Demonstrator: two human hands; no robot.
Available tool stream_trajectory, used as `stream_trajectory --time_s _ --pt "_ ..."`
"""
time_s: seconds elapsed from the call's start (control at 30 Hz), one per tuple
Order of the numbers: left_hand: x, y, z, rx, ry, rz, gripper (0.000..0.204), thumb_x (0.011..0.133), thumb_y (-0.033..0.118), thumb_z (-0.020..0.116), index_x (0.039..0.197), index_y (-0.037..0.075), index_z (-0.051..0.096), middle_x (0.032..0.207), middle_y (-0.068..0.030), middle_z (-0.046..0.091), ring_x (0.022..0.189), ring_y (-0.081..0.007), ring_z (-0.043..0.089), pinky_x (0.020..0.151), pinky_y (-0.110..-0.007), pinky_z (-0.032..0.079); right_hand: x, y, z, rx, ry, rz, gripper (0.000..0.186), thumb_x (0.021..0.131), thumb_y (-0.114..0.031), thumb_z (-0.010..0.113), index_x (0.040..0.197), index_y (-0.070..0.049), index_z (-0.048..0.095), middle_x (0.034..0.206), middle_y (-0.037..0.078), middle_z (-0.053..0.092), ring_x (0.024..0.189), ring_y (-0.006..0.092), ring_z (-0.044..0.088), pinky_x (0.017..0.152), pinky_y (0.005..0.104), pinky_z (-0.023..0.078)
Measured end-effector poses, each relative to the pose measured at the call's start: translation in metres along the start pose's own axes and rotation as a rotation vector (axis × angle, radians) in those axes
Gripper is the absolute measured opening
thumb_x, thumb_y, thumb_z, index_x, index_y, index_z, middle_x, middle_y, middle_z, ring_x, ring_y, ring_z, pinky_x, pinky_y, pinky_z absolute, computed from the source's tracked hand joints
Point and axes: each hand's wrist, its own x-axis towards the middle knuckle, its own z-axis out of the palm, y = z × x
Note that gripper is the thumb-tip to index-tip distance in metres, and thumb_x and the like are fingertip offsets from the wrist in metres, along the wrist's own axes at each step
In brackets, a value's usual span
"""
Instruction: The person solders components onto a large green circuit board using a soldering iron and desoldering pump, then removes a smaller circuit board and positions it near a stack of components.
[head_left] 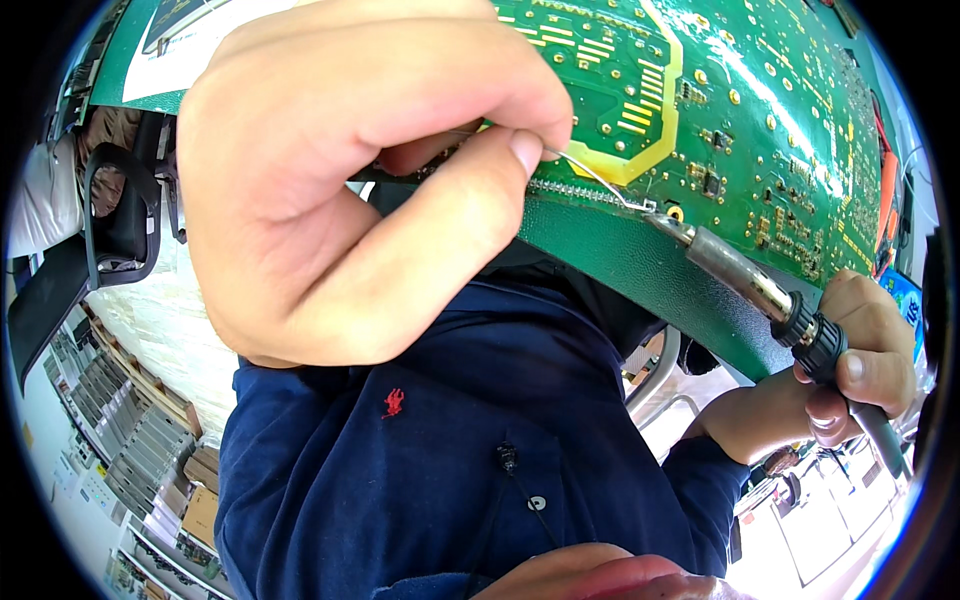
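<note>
A large green circuit board [750, 130] with gold pads and small parts lies at the top of the head view. My left hand [350, 180] is closed, pinching a thin silvery solder wire [597, 178] between thumb and index finger. The wire slants down to the board's near edge, beside a row of fine metal pins [575, 190]. My right hand [868, 350] grips a soldering iron [740, 270] by its black handle. The iron's tip meets, or nearly meets, the wire's end at the right end of that row; exact contact is too small to tell.
The board rests over a green mat [610, 255] whose edge curves in front of me. A printed sheet [185, 45] lies at the far left. Off to the left stand a black chair [125, 215], shelving with grey units [130, 440] and a cardboard box [201, 515].
</note>
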Motion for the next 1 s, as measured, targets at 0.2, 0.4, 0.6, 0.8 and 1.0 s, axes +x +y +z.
stream_trajectory --time_s 0.2,0.4,0.6,0.8,1.0 --pt "-0.001 -0.001 -0.002 0.005 -0.027 -0.017 0.021 0.065 -0.001 0.061 0.084 -0.008 0.067 0.061 -0.0071 0.051 0.055 -0.0129 0.038 0.054 -0.03 0.025 0.001 -0.001 0.0 -0.007 -0.011 0.004 0.032 0.09 -0.036 0.069 0.112 -0.014 0.062 0.062 -0.002 0.052 0.052 0.0109 0.045 0.047 0.0271 0.026" --pt "-0.001 -0.002 0.001 -0.005 0.014 0.009 0.02 0.065 -0.002 0.061 0.084 -0.007 0.067 0.061 -0.0072 0.052 0.056 -0.013 0.038 0.055 -0.029 0.026 0.001 0.0 -0.004 -0.008 -0.034 0.0 0.031 0.09 -0.036 0.069 0.111 -0.014 0.062 0.062 -0.002 0.051 0.051 0.0109 0.045 0.046 0.027 0.026" --pt "-0.002 0.001 0.002 0.025 0.026 -0.001 0.019 0.068 -0.002 0.061 0.085 -0.006 0.067 0.063 -0.0079 0.054 0.056 -0.0127 0.04 0.055 -0.028 0.027 0.0 0.0 0.002 -0.007 0.021 -0.002 0.031 0.09 -0.036 0.069 0.111 -0.014 0.063 0.061 -0.002 0.051 0.051 0.0109 0.045 0.046 0.0269 0.025" --pt "0.0 0.001 -0.002 0.057 -0.034 -0.001 0.02 0.068 -0.002 0.061 0.086 -0.007 0.067 0.063 -0.008 0.054 0.056 -0.0124 0.04 0.054 -0.028 0.027 0.001 -0.002 -0.003 -0.019 -0.029 0.009 0.031 0.09 -0.036 0.069 0.111 -0.014 0.063 0.061 -0.002 0.05 0.051 0.0109 0.044 0.046 0.0272 0.025" --pt "-0.001 -0.001 -0.004 0.021 -0.055 -0.011 0.02 0.067 -0.001 0.061 0.085 -0.007 0.067 0.063 -0.0082 0.054 0.056 -0.0128 0.039 0.054 -0.029 0.026 0.0 -0.001 -0.004 -0.016 -0.039 0.002 0.031 0.09 -0.036 0.069 0.111 -0.014 0.063 0.061 -0.002 0.051 0.051 0.0111 0.044 0.046 0.0274 0.025"
